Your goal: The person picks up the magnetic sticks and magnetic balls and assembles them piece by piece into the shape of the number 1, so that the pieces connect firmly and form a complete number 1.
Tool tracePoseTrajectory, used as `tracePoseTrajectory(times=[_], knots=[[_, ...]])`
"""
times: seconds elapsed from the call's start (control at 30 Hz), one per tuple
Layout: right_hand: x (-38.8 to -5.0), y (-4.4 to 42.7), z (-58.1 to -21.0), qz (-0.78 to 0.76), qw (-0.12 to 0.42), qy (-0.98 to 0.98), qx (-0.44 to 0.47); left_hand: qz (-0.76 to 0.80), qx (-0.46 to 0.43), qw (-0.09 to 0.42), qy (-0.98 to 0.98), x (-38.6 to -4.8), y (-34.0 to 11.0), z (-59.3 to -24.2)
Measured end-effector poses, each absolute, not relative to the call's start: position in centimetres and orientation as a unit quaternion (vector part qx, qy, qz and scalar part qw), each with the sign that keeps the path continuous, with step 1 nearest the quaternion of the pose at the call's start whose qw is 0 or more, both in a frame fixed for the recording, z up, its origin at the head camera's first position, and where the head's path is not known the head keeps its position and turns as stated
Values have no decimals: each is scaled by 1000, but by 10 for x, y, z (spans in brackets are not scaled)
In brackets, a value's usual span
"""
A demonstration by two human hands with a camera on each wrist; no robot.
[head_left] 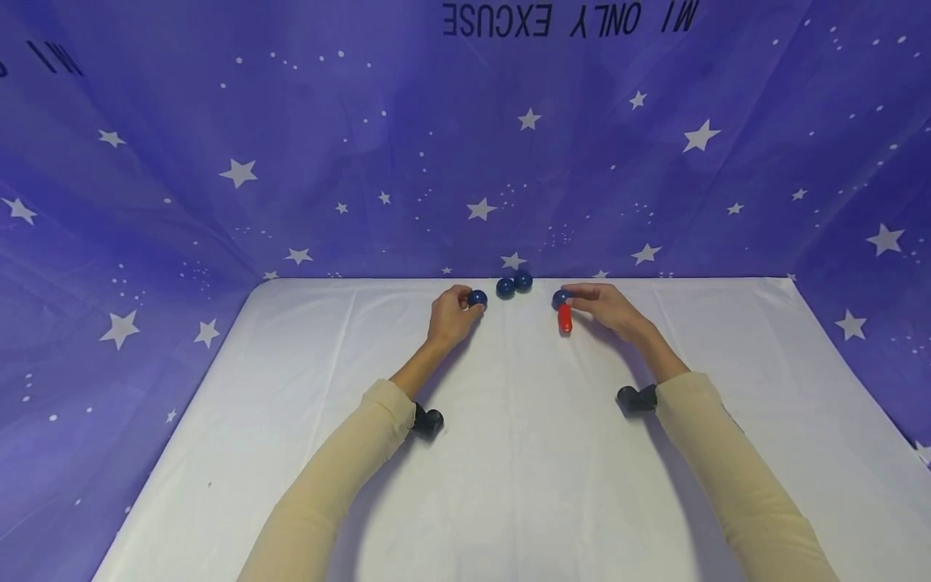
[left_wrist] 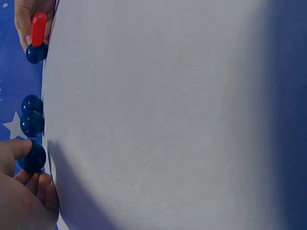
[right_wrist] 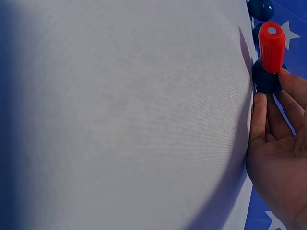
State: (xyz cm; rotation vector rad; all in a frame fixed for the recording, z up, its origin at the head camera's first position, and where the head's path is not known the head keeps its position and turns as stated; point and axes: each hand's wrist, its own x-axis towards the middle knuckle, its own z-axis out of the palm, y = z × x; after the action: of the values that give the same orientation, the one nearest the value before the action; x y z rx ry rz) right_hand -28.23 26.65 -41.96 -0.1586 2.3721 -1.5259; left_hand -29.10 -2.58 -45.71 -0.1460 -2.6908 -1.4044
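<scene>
Near the table's far edge, my left hand [head_left: 452,317] pinches a dark blue ball [head_left: 477,299] between thumb and fingers. My right hand [head_left: 609,309] grips another blue ball [head_left: 560,299], from which a red ribbed handle [head_left: 565,318] points toward me. Two more blue balls [head_left: 505,288] [head_left: 523,280] touch each other between the hands. In the right wrist view the red handle [right_wrist: 272,48] stands in front of the held ball [right_wrist: 265,79], with the thumb beside its base; whether the two are joined I cannot tell.
A white cloth covers the table [head_left: 509,453]. Purple star-printed fabric [head_left: 407,145] rises behind the far edge and at both sides. A black wrist device [head_left: 427,422] sits at the left cuff and another [head_left: 636,399] at the right cuff.
</scene>
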Motion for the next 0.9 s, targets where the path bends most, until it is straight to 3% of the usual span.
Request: tracePoseTrajectory(times=[0.9], knots=[[-283,269,-420,-536,153,828,-70,-504,-70,33,-860,-273,-8,-455]])
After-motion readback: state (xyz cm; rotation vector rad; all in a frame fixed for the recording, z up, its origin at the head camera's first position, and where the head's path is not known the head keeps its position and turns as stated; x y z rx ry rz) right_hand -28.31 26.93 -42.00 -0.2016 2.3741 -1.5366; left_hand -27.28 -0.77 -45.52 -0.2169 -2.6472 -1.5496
